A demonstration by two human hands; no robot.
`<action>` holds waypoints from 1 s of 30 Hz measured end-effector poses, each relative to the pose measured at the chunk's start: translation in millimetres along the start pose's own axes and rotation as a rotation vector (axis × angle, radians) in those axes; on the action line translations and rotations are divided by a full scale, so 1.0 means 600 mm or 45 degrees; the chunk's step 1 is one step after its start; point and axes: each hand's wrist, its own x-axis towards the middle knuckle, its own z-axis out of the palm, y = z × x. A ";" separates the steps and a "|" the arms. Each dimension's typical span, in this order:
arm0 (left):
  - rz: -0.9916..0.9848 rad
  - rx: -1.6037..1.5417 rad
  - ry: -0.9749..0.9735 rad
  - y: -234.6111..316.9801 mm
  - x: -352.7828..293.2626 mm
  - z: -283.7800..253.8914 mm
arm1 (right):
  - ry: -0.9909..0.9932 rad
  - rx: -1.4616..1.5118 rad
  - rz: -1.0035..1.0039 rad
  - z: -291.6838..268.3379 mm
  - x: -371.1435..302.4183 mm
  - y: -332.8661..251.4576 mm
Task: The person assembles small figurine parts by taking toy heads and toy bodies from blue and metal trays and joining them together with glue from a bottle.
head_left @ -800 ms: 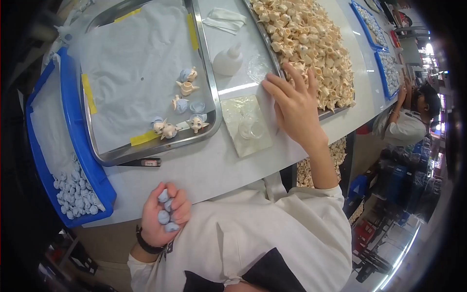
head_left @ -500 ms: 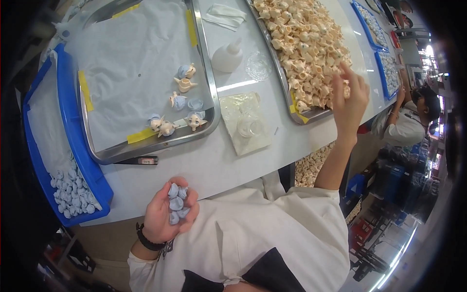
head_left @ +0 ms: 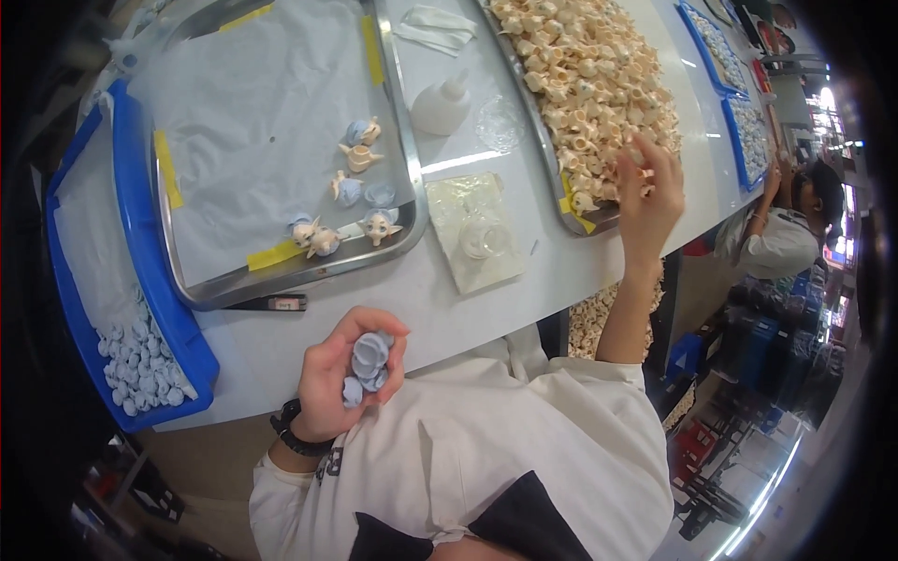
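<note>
A: Where are the hands?
B: The left hand (head_left: 327, 385) is cupped around several blue-grey, shell-shaped pieces (head_left: 371, 352), in front of the torso. The right hand (head_left: 652, 204) curls over the near end of a heap of cream, hollow doll-head parts (head_left: 599, 89); I can't tell whether it pinches one.
A: Which step is this?
B: Probably picking a head part to pair with a shell. Cream heads with blue-grey tops (head_left: 348, 192) lie in the paper-lined steel tray (head_left: 234, 288).
A: And the next move?
B: It likely calls for a light fingertip pinch, freeing one part from its neighbours.
</note>
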 end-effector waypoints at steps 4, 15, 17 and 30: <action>-0.005 0.185 -0.037 0.011 0.000 0.009 | 0.009 1.519 0.399 -0.064 -0.043 -0.071; 0.327 0.520 -0.173 -0.001 0.002 0.005 | -1.158 1.804 0.317 -0.042 -0.112 -0.226; 0.358 0.572 -0.162 0.000 0.002 0.003 | -1.141 1.674 0.129 -0.037 -0.109 -0.226; 0.445 1.115 -0.149 0.006 -0.001 -0.001 | -0.684 1.493 -0.054 -0.045 -0.120 -0.230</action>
